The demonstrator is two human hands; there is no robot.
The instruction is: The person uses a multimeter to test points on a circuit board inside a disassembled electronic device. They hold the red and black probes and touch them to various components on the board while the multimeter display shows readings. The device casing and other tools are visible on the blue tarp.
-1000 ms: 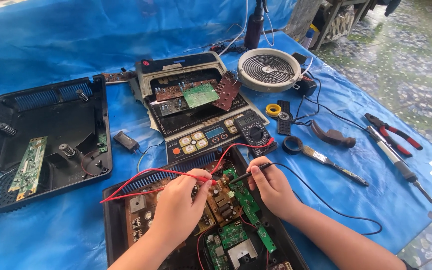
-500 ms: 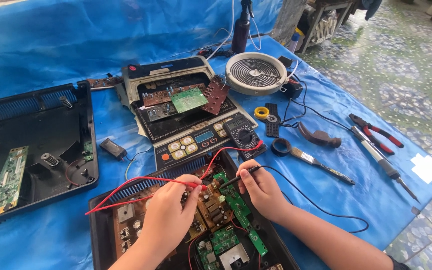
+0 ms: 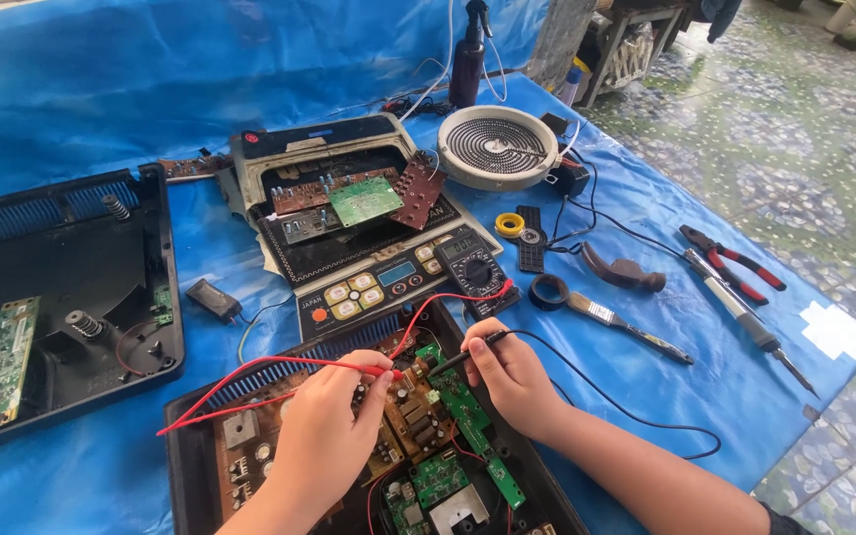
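Our left hand (image 3: 324,421) pinches the red probe (image 3: 349,365). Our right hand (image 3: 507,376) pinches the black probe (image 3: 458,357). Both tips touch the green circuit board (image 3: 463,411) in the open black case (image 3: 185,456). The multimeter (image 3: 473,269) lies just behind.

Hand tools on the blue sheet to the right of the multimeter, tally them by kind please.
Pliers, red handles: 1
Soldering iron: 1
Paintbrush: 1
Hammer head: 1
Total: 4
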